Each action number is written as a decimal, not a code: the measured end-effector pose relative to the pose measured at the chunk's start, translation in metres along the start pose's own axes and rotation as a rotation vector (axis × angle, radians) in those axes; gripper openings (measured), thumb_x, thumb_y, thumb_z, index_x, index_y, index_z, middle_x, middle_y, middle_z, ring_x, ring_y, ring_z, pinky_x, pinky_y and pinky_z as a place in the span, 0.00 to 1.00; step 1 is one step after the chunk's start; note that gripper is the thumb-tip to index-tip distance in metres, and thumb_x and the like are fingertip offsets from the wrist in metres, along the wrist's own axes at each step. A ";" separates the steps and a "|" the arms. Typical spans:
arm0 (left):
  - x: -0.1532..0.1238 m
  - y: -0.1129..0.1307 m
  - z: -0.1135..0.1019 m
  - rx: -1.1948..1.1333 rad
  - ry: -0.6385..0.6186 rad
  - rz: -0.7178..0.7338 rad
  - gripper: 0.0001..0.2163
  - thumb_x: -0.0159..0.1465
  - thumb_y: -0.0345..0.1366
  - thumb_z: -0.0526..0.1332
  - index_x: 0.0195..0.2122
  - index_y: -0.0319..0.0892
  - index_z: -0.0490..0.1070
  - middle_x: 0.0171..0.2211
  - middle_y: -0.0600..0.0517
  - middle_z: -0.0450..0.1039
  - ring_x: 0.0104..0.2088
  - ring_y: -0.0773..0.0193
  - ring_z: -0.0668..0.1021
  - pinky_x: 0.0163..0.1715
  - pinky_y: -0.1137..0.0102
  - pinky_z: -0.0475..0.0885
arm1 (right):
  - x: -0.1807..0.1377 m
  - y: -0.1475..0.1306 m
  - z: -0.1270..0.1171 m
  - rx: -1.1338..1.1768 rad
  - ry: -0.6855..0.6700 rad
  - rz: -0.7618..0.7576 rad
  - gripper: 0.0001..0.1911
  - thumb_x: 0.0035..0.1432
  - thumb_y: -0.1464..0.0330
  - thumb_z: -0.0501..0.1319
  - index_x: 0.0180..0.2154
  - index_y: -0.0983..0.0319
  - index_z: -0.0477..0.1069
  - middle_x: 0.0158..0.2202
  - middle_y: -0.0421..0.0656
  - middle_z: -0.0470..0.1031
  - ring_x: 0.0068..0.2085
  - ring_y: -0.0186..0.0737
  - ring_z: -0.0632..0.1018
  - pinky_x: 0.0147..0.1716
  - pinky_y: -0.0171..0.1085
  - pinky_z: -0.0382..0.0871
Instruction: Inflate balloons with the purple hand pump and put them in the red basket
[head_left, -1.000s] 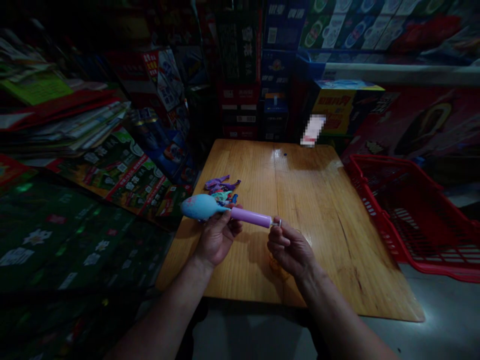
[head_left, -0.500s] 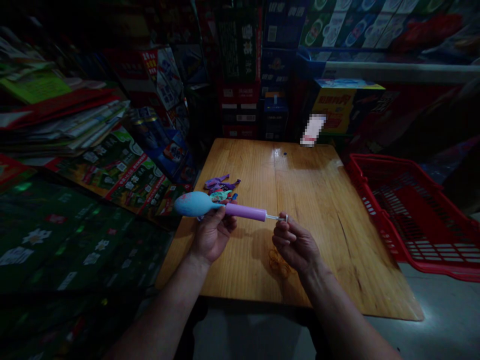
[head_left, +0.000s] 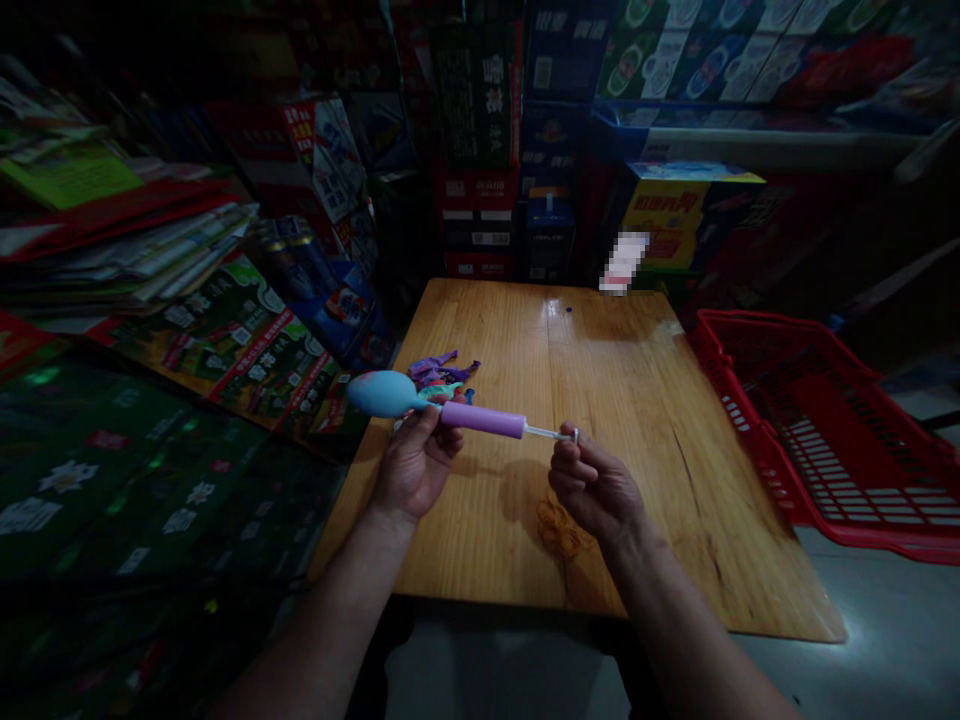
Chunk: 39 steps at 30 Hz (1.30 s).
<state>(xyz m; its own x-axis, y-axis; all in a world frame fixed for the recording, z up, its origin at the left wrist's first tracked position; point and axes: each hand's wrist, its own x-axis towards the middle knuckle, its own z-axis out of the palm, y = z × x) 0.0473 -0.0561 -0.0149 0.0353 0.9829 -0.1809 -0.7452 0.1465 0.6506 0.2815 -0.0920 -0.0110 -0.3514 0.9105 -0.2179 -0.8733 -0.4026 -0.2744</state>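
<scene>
A small purple hand pump [head_left: 484, 420] is held level above the wooden table [head_left: 622, 400]. On its left tip sits a partly inflated blue balloon [head_left: 382, 393]. My left hand [head_left: 416, 465] is closed around the pump's front end, where the balloon's neck is. My right hand [head_left: 592, 485] is closed on the plunger handle [head_left: 574, 435], with the thin rod drawn partway out. A small heap of limp purple and blue balloons [head_left: 442, 372] lies on the table just behind the pump.
Rubber bands [head_left: 559, 525] lie on the table near my right hand. A red plastic basket [head_left: 817, 420] stands at the table's right. Printed cartons [head_left: 240, 345] are stacked along the left. More boxes [head_left: 690, 210] fill the shelves behind.
My right hand has pulled the plunger out to the right, so the rod now shows. The pump and balloon have shifted slightly left.
</scene>
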 end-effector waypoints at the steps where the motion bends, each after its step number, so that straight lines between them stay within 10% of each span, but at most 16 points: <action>1: 0.000 0.002 0.000 -0.009 0.011 0.015 0.11 0.61 0.34 0.66 0.45 0.42 0.74 0.47 0.47 0.77 0.31 0.71 0.79 0.31 0.77 0.76 | -0.001 -0.002 0.000 0.003 0.000 -0.018 0.07 0.58 0.76 0.62 0.41 0.67 0.71 0.26 0.38 0.73 0.20 0.20 0.64 0.20 0.23 0.60; 39: -0.011 -0.011 0.002 0.073 -0.028 -0.087 0.13 0.61 0.33 0.65 0.47 0.42 0.74 0.48 0.46 0.76 0.29 0.71 0.78 0.27 0.77 0.75 | 0.003 0.021 -0.005 0.021 0.047 0.068 0.06 0.60 0.74 0.60 0.40 0.66 0.71 0.26 0.39 0.74 0.19 0.22 0.64 0.19 0.25 0.61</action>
<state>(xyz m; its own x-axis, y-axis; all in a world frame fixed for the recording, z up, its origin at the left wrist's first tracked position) 0.0566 -0.0682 -0.0186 0.1175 0.9686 -0.2190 -0.6877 0.2385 0.6857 0.2638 -0.0985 -0.0224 -0.3938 0.8757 -0.2795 -0.8553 -0.4604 -0.2375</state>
